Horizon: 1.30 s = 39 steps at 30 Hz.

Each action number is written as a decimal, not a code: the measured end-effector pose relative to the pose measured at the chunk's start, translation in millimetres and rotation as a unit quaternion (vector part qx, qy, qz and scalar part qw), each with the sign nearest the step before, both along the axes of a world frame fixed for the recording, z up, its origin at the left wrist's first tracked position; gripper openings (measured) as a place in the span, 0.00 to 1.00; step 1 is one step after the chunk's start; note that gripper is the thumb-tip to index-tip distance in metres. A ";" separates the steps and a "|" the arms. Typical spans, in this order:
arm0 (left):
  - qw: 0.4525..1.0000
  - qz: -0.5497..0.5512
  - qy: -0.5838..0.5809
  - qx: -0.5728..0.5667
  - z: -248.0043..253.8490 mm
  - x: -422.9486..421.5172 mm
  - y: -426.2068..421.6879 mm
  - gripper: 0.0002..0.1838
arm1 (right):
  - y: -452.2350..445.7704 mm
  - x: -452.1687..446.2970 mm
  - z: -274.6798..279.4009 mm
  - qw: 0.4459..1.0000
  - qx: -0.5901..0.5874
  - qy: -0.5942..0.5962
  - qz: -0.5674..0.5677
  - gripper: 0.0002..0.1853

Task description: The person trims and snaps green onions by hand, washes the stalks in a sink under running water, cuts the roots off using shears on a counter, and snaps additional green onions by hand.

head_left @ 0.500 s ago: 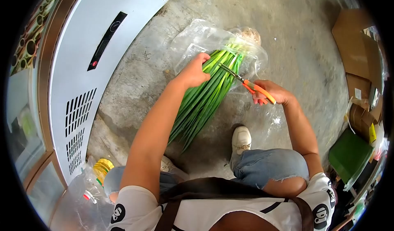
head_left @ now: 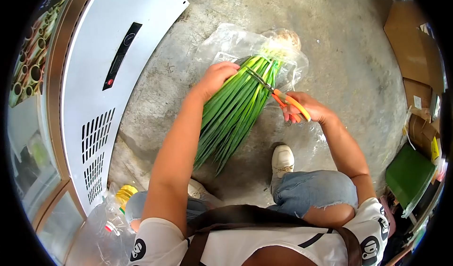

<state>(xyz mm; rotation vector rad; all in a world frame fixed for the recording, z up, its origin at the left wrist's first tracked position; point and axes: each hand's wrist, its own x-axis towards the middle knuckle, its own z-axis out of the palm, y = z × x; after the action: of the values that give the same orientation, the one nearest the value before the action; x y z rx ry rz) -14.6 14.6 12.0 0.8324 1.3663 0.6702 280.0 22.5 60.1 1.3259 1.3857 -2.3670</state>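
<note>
A bundle of green onions (head_left: pixel 236 110) lies on the concrete floor, its roots toward the far side and its leaves toward my feet. A clear plastic bag (head_left: pixel 225 43) covers the root end, and a green tie shows around the stalks. My left hand (head_left: pixel 216 81) is closed at the bundle's left edge, its fingers on the stalks and partly hidden. In my right hand (head_left: pixel 304 106) are scissors (head_left: pixel 285 100) with orange handles. Their blades reach across the top of the stalks, with the tips close to my left fingers.
A white appliance (head_left: pixel 106 72) with vents and a dial panel stands at left. Cardboard boxes (head_left: pixel 410 44) and a green bin-like object (head_left: pixel 409 176) line the right side. A yellow-filled bottle (head_left: pixel 125 194) and a clear plastic bag (head_left: pixel 96 235) are low on the left.
My left hand has closed in on the bundle's edge, its thumb no longer spread. The scissors have shifted slightly left, bringing their tips nearer to my left fingers.
</note>
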 end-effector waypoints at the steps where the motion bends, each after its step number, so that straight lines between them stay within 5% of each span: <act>1: 0.999 -0.019 -0.023 -0.034 -0.9 -2.9 3.4 0.18 | 0.3 -0.1 0.7 1.000 0.003 -0.009 0.011 0.15; 5: 0.994 -0.096 0.036 -0.022 5.1 4.2 0.3 0.16 | 0.1 -0.1 2.1 0.999 0.008 -0.031 0.030 0.14; 21: 0.993 -0.045 -0.026 -0.102 -1.7 7.0 11.2 0.10 | -11.3 4.3 -15.9 0.999 -0.021 -0.036 -0.012 0.14; 28: 0.991 -0.089 0.025 -0.101 6.4 11.4 22.6 0.14 | -2.3 21.2 -8.4 0.999 -0.036 0.039 -0.007 0.27; 34: 0.988 -0.140 0.035 -0.048 -2.5 10.8 12.6 0.13 | -5.0 19.0 -17.1 0.987 -0.091 0.101 -0.086 0.23; 39: 0.965 -0.155 0.202 0.066 -11.2 9.6 4.5 0.12 | 5.7 33.3 -6.1 0.998 -0.013 0.004 -0.056 0.21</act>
<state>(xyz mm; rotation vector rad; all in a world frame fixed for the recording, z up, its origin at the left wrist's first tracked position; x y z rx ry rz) -5.1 19.1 0.8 1.3125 1.5171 0.3576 313.4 28.2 54.0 1.4253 1.3112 -2.4549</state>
